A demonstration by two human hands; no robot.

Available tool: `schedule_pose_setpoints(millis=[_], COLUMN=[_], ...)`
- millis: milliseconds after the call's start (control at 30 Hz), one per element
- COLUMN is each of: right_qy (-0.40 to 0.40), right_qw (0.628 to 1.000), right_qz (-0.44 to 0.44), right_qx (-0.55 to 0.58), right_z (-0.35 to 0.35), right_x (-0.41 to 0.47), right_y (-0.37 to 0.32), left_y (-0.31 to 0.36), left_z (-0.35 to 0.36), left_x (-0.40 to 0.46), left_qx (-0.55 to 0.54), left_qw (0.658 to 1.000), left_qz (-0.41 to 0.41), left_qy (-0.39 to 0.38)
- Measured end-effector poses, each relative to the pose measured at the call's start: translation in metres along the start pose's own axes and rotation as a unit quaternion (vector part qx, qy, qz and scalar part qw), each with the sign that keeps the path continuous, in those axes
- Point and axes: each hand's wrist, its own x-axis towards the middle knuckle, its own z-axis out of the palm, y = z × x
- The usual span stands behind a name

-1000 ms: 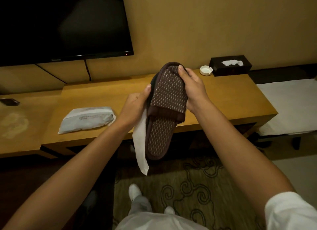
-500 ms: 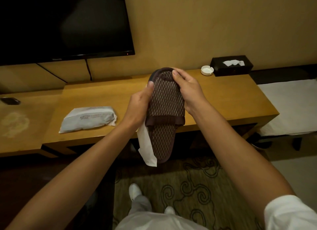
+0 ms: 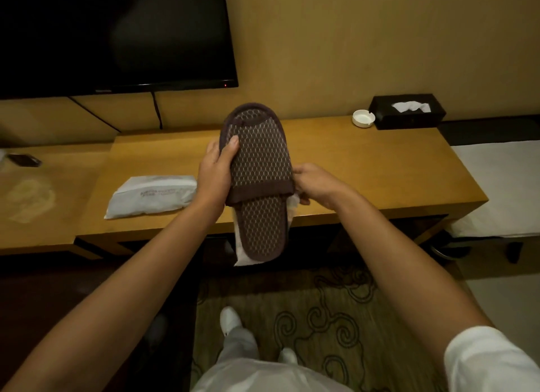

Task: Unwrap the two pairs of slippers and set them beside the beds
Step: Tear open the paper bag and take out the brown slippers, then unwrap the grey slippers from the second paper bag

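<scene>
A dark TV [image 3: 117, 35] hangs on the wall above the desk [image 3: 365, 169], a cable dropping from it; at the desk's far right sit a white ashtray [image 3: 363, 118] and, just beside it, a black tissue box [image 3: 406, 111]; a small dark object, too dim to name, lies far left on the lower surface; a white-covered bench [image 3: 499, 187] stands right of the desk, and a patterned rug [image 3: 321, 318] lies under my feet; on the desk to my left lies the second pack [image 3: 152, 194], still sealed in white wrap with faint print; nothing stands between me and it; in front of me, held above the desk's near edge, is the brown slipper [image 3: 258, 181], toe up, heel hanging down, with a pale lattice pattern and a dark band across its upper; white wrapper [image 3: 242, 251] shows behind it along the lower left and at the right edge; whether its mate sits behind, I cannot tell; my left hand [image 3: 214, 177] grips the slipper's left side, thumb laid on the upper, fingers curled behind; my right hand [image 3: 317, 185] pinches at the right edge by the band, where the wrapper bunches; both arms reach forward, bare to the short white sleeves
</scene>
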Motion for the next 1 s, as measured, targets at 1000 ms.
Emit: schedule_pose_setpoints(millis=[1000], right_qy=[0.208], right_qw=[0.942], right_qz=[0.112], right_qx=[0.237], right_z=[0.038], right_x=[0.119], right_y=[0.087], left_y=[-0.097], left_z=[-0.042], left_x=[0.074], left_qx=[0.04], left_qw=[0.961], left_qz=[-0.273], left_qy=[-0.014])
